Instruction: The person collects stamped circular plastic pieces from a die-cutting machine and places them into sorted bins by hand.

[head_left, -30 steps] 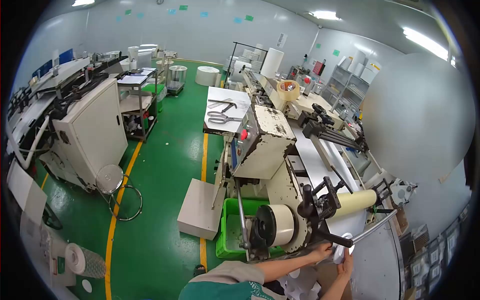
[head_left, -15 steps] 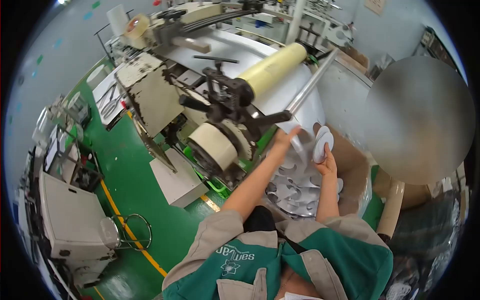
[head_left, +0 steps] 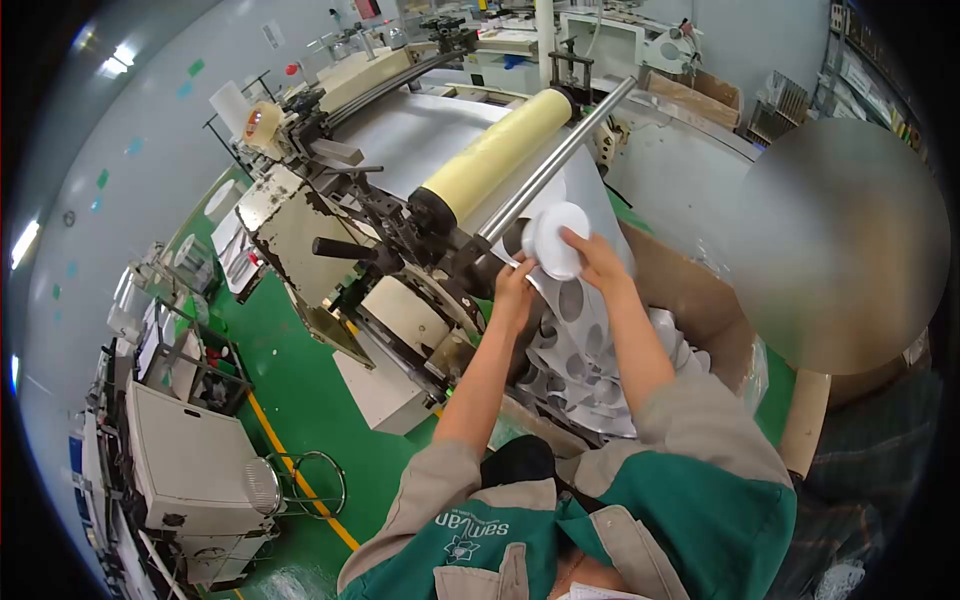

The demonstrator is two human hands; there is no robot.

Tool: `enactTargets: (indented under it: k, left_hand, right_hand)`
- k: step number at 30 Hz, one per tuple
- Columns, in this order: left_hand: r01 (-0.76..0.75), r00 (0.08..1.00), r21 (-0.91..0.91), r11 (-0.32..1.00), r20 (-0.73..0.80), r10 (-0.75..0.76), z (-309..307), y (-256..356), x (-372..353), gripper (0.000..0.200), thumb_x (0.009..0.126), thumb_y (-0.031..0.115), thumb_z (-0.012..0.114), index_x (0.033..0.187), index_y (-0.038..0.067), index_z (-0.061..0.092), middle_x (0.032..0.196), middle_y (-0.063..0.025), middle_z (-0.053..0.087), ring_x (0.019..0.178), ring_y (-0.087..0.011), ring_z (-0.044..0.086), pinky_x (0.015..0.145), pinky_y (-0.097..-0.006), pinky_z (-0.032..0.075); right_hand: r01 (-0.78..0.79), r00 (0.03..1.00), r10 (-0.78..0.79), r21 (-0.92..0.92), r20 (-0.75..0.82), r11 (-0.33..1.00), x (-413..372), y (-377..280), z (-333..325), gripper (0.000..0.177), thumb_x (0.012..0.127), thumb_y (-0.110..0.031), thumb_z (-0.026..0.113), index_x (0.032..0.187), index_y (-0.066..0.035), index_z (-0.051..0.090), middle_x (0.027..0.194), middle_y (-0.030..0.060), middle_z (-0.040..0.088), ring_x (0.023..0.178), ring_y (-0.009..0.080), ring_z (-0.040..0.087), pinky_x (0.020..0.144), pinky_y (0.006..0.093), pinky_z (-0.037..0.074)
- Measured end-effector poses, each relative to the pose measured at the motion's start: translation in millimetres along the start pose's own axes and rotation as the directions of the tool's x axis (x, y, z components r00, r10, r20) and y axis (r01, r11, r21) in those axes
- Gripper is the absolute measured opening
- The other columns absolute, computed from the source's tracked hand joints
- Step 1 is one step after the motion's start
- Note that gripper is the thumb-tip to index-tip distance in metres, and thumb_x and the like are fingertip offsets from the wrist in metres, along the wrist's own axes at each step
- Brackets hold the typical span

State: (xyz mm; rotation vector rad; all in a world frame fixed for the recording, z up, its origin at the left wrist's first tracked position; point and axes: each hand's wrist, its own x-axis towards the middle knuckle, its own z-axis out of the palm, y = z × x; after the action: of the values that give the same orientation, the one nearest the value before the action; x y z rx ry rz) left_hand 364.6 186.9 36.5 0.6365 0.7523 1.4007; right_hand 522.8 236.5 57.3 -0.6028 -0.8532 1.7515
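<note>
The right hand is clamping loose white discs near the metal bar, the left hand (grip unclear) is adjoining them, and the sheet is showing holes, any discs remaining uncertain.

- Machine frame: ahead, L of ctr.
- Roller: runs from mid-view to far R end, sheet beneath & behind.
- Bar: alongside roller, on its R.
- Discs: betw. L hand & R hand, nr bar.
- Carton: R of person's forearms; punched waste piled inside & at its L.
- Tube: R of carton.
- Tape roll: on machine, far L.
- Low box: on floor, L of machine's near end.
- Stool: on floor, just R of cabinet.
- Shelving: far R, back.
</note>
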Motion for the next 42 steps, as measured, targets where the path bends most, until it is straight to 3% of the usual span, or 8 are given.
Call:
enactTargets:
  k: [7,12,18,23,28,33,37,42]
  left_hand:
    - [-0.193,0.962,-0.023,0.981,-0.201,0.185,1,32,20,0.030,0.087,0.019,0.049,0.111,0.000,0.047,0.110,-0.0090,0.053,0.100,-0.0209,0.051,0.084,-0.0325,0.041]
    - [-0.259,0.958,0.028,0.965,-0.122,0.261,-23,8,48,0.024,0.088,0.010,0.046,0.110,0.000,0.048,0.112,-0.0094,0.053,0.103,-0.0200,0.051,0.087,-0.0320,0.041]
    - [-0.087,0.994,-0.110,0.990,-0.075,0.079,-4,14,15,0.030,0.089,0.017,0.047,0.114,0.002,0.046,0.111,-0.0067,0.055,0.101,-0.0176,0.053,0.085,-0.0316,0.042]
    - [-0.076,0.997,-0.051,0.996,0.011,0.077,7,29,6,0.041,0.089,0.019,0.047,0.122,-0.002,0.035,0.121,-0.0163,0.046,0.112,-0.0261,0.047,0.091,-0.0388,0.042]
    - [-0.121,0.983,-0.031,0.992,-0.143,0.116,2,33,20,0.038,0.089,0.022,0.045,0.119,-0.002,0.039,0.116,-0.0123,0.048,0.114,-0.0238,0.044,0.094,-0.0380,0.038]
    - [-0.145,0.988,-0.139,0.980,-0.074,0.136,-4,28,40,0.035,0.090,0.022,0.044,0.117,0.000,0.044,0.116,-0.0076,0.051,0.106,-0.0209,0.050,0.089,-0.0351,0.039]
    - [-0.119,0.992,0.038,0.992,-0.037,0.120,11,4,10,0.035,0.089,0.020,0.048,0.118,0.001,0.043,0.117,-0.0065,0.050,0.107,-0.0184,0.048,0.090,-0.0331,0.038]
    - [0.013,0.995,0.032,0.999,-0.099,-0.010,4,11,2,0.036,0.089,0.022,0.048,0.117,0.000,0.043,0.120,-0.0091,0.049,0.108,-0.0186,0.048,0.091,-0.0332,0.037]
  right_hand:
    - [0.291,0.937,-0.063,0.670,-0.343,0.683,-56,24,-94,0.044,0.081,-0.027,0.061,0.118,-0.009,0.046,0.114,0.0049,0.053,0.104,0.0216,0.051,0.089,0.0379,0.042]
    - [0.237,0.962,-0.263,-0.259,-0.070,0.936,-2,-5,-22,0.039,0.077,-0.019,0.064,0.108,0.002,0.054,0.100,0.0074,0.058,0.091,0.0156,0.054,0.076,0.0281,0.044]
    - [0.219,0.973,-0.231,-0.383,0.017,0.897,23,-3,30,0.037,0.075,-0.015,0.066,0.106,0.001,0.053,0.100,0.0076,0.059,0.089,0.0151,0.055,0.077,0.0281,0.044]
    - [0.310,0.925,-0.255,0.170,-0.283,0.935,-5,12,-22,0.046,0.079,-0.015,0.063,0.119,0.000,0.043,0.114,0.0103,0.052,0.104,0.0227,0.051,0.090,0.0364,0.041]
    - [0.370,0.890,0.001,0.725,-0.456,0.581,-34,30,-88,0.040,0.080,-0.020,0.064,0.116,-0.010,0.049,0.116,0.0046,0.052,0.108,0.0205,0.048,0.092,0.0400,0.039]
    - [0.264,0.960,-0.230,0.245,-0.161,0.933,-7,-1,-26,0.046,0.077,-0.011,0.065,0.118,-0.002,0.046,0.115,0.0076,0.052,0.104,0.0195,0.051,0.089,0.0318,0.042]
    - [0.008,1.000,-0.008,-0.194,-0.002,0.981,18,-7,6,0.042,0.072,-0.010,0.069,0.106,0.007,0.052,0.099,0.0130,0.059,0.089,0.0194,0.058,0.079,0.0301,0.047]
    - [0.074,0.996,-0.074,-0.002,-0.043,0.997,6,18,-30,0.039,0.077,-0.012,0.065,0.110,0.003,0.051,0.106,0.0113,0.057,0.097,0.0190,0.055,0.085,0.0299,0.044]
